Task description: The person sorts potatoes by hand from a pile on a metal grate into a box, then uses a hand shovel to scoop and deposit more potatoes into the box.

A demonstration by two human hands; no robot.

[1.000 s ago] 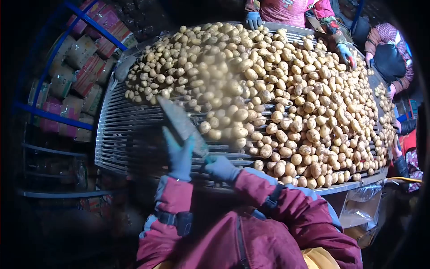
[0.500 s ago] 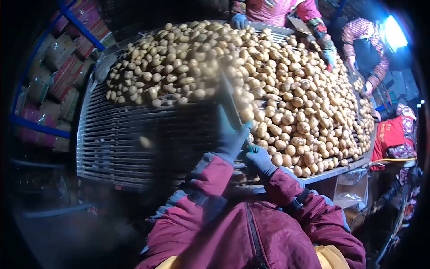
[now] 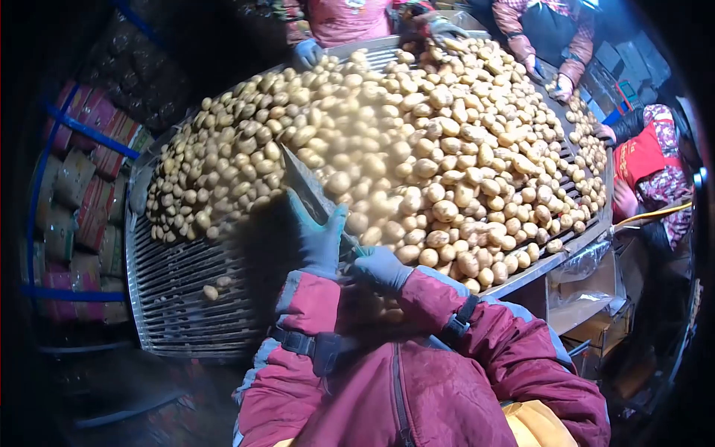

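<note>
A long flat board (image 3: 307,182), seen nearly edge-on, slants over the slatted table (image 3: 167,298) against a large heap of potatoes (image 3: 454,171). My left hand (image 3: 322,237), in a blue-grey glove, holds the board's lower part, thumb on one side and fingers on the other. Lower down, my right hand (image 3: 383,267) is closed around the board's narrow near end. Potatoes lie directly beyond and to the right of the board. A few loose potatoes (image 3: 212,291) rest on the slats left of my hands.
Across the table, a person's gloved hand (image 3: 307,54) rests at the far edge. Another person's hands (image 3: 562,88) are at the far right corner, and a person in a red apron (image 3: 640,158) stands right. Stacked cartons (image 3: 97,208) are at left, open boxes (image 3: 581,302) below right.
My view has swung right, so the scene sits further left. The board and both hands stay together at the heap. Potatoes now cover more of the slats on the left.
</note>
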